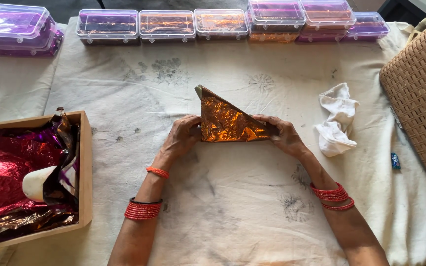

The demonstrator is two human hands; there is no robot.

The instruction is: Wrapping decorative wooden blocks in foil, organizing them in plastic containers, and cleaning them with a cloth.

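Observation:
A sheet of orange metallic foil (225,120), folded into a triangle, lies on the white cloth in the middle of the view. My left hand (181,138) presses its lower left corner. At the lower right tip, my right hand (284,134) pinches the pointed end. The upper corner of the triangle shows a pale underside. Both wrists wear red bangles.
A wooden tray (86,172) at the left holds crumpled red, purple and brown foil sheets. Several clear plastic boxes (167,24) of coloured foil line the far edge. A crumpled white rag (338,120) lies at the right, beside a woven basket (420,93) and a small blue object (395,160).

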